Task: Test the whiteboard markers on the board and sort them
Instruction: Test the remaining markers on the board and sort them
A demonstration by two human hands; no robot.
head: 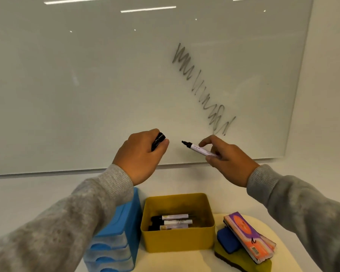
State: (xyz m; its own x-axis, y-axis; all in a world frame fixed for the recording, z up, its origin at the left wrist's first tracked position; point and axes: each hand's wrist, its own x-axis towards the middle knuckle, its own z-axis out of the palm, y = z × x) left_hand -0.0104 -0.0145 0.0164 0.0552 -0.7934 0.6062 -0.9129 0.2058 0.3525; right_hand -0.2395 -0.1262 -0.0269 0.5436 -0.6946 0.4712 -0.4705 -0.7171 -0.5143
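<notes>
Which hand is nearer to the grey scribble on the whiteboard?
The right hand. It holds the uncapped marker just below the lower end of the scribble. The left hand, gripping the black cap, is further to the left of it.

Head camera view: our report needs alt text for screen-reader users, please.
Before a glass whiteboard bearing a faint grey scribble, the right hand holds an uncapped white marker and the left hand its black cap. Below, a yellow bin holds three markers.
</notes>
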